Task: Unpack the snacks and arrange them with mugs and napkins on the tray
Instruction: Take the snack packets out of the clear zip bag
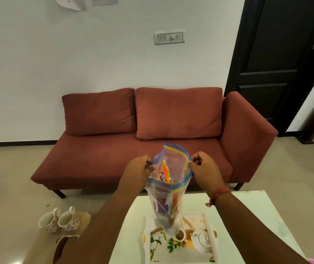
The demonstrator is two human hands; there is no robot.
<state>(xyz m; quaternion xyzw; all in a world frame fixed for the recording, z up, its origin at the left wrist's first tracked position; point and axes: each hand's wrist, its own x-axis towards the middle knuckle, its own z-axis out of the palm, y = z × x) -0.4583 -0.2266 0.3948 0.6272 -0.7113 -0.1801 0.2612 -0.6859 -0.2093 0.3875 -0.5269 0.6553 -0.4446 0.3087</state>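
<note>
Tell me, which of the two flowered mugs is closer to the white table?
The right-hand mug. It sits nearer the table, while its twin, the left-hand mug, touches it on the far side. Both stand off the tray.

Red sofa (142, 149) w/ two cushions vs white wall, switch panel (169, 37) above (black door (278, 63) right).

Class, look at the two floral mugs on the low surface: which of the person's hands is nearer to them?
Left. The left hand grips the zip bag edge on the mugs' side; the right hand grips the opposite edge, farther away.
</note>
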